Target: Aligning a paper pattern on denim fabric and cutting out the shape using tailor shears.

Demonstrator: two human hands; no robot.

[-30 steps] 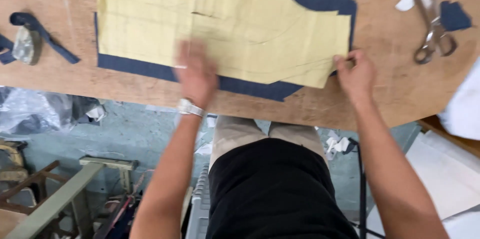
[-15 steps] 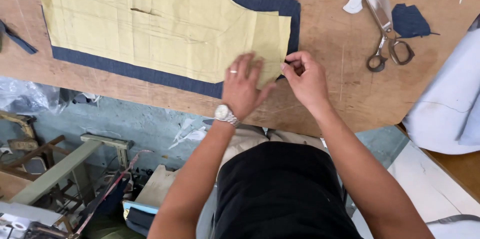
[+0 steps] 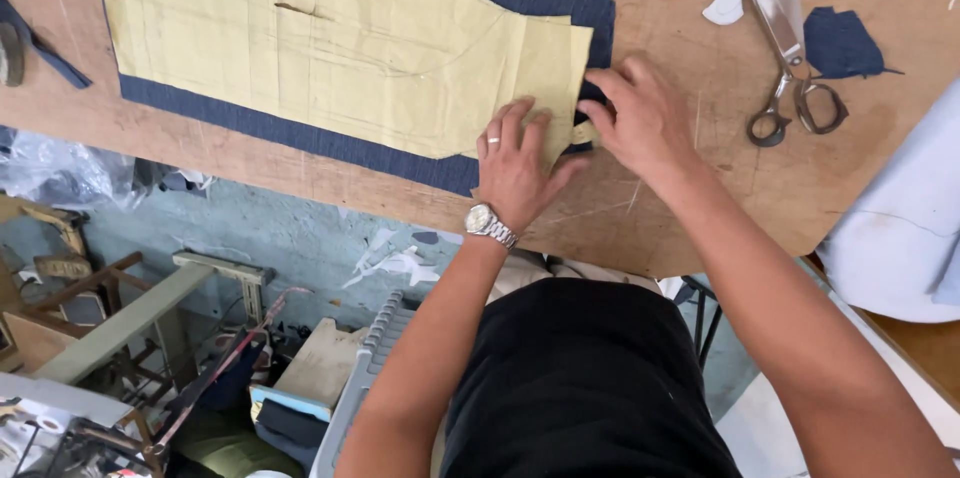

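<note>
A yellow paper pattern [image 3: 350,38] lies flat on dark blue fabric [image 3: 300,135] on a wooden table [image 3: 700,208]. My left hand [image 3: 520,163], with a ring and a metal wristwatch, presses flat on the pattern's lower right corner, fingers spread. Just to its right, my right hand [image 3: 645,118] pinches a small yellow piece [image 3: 585,132], which looks like chalk, against the pattern's right edge, over the fabric border. The two hands nearly touch.
Metal scissors [image 3: 790,58] lie right of my right hand, beside a white chalk piece [image 3: 725,3] and a dark blue scrap [image 3: 840,43]. Pale blue cloth [image 3: 900,228] lies at the right edge. Below the table edge are wooden stands and clutter on the floor.
My left hand has slid right along the pattern's lower edge to its right corner, ending next to my right hand. My right hand has stayed at that corner, fingers pinched.
</note>
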